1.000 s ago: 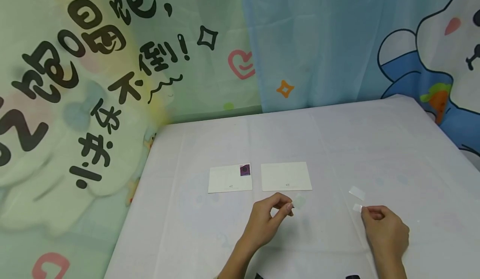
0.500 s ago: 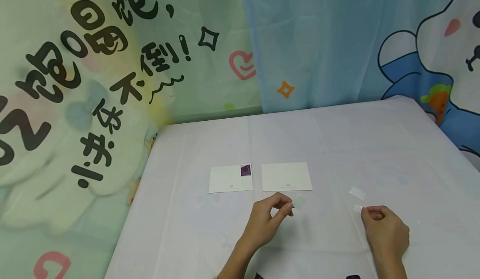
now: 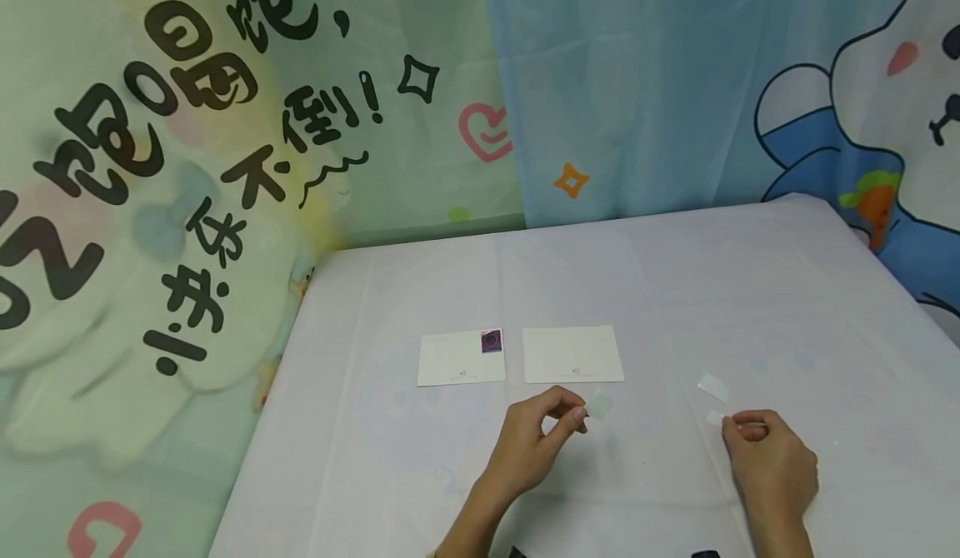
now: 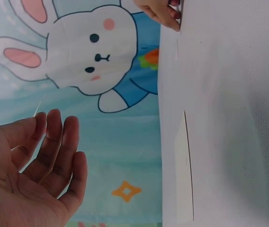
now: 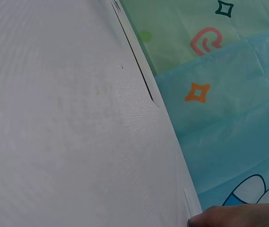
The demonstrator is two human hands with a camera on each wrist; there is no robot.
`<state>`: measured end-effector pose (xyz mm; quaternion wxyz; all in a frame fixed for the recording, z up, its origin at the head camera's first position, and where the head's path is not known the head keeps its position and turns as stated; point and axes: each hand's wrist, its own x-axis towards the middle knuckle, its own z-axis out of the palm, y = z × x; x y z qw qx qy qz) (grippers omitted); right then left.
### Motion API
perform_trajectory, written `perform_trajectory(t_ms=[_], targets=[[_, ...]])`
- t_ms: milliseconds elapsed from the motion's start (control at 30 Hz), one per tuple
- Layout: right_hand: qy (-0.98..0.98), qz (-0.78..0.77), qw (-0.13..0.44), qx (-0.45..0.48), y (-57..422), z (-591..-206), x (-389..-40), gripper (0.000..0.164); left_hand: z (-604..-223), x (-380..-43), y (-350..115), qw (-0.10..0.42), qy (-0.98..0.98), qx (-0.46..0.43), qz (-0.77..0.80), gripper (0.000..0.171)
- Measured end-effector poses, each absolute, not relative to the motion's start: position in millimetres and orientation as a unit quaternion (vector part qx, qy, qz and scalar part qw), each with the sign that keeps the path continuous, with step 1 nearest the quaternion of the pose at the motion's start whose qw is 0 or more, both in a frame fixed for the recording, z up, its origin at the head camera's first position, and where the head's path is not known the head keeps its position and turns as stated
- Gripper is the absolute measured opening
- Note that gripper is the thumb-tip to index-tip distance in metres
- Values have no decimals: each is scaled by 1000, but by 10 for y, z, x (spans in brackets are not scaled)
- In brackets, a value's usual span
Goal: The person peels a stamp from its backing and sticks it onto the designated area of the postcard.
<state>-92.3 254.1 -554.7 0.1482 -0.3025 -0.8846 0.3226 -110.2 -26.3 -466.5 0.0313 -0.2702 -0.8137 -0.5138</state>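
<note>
My left hand (image 3: 536, 437) pinches a small, pale green, see-through square (image 3: 599, 405) between thumb and index finger, in front of a plain white card (image 3: 573, 354). In the left wrist view this square (image 4: 38, 108) shows edge-on as a thin sliver above the fingertips. To the right, my right hand (image 3: 776, 462) pinches the edge of a small whitish, glossy piece (image 3: 715, 417) at the table. A similar clear-white piece (image 3: 713, 387) lies just beyond it. Left of the plain card is another white card (image 3: 450, 360) with a purple stamp (image 3: 491, 341) in its upper right corner.
A white cloth (image 3: 420, 475) covers the table. Behind it hangs a printed curtain (image 3: 637, 83) with a rabbit and lettering. Small dark objects (image 3: 706, 554) poke in at the bottom edge of the head view.
The head view has shifted very slightly. Both hands keep their places and their grips, and the cards have not moved.
</note>
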Motion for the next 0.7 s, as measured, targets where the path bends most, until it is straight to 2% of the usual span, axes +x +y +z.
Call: perform_trajectory(t_ms=[200, 333, 533, 700], targets=[[-884, 322, 182, -288, 2549, -5533, -911, 18, -4667, -1104, -272, 20, -811, -260, -524, 18], [-884, 326, 236, -240, 2474, -5436, -910, 17, -4652, -1096, -271, 9, -809, -248, -533, 15], [-856, 389, 334, -68, 2207, -5166, -941, 21, -4384, -1005, -264, -1, -805, -237, -544, 9], [-824, 448, 332, 103, 1938, -4882, -909, 37, -4370, -1000, -255, -5, -798, -243, -552, 10]])
